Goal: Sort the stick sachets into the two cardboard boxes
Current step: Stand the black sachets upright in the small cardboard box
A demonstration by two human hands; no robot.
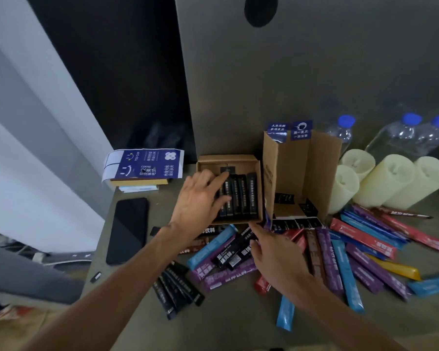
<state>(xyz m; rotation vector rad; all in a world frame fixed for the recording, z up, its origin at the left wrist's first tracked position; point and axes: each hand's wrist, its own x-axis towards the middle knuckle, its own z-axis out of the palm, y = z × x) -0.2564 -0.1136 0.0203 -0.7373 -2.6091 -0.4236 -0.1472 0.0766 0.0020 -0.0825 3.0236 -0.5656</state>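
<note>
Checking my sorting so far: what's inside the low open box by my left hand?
In the low box, black stick sachets lie side by side; about five show. The left hand rests over its left part, so whatever lies under it is hidden.

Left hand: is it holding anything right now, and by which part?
Nothing gripped. The left hand rests straight, spread fingers on the black sachets in the low cardboard box.
</note>
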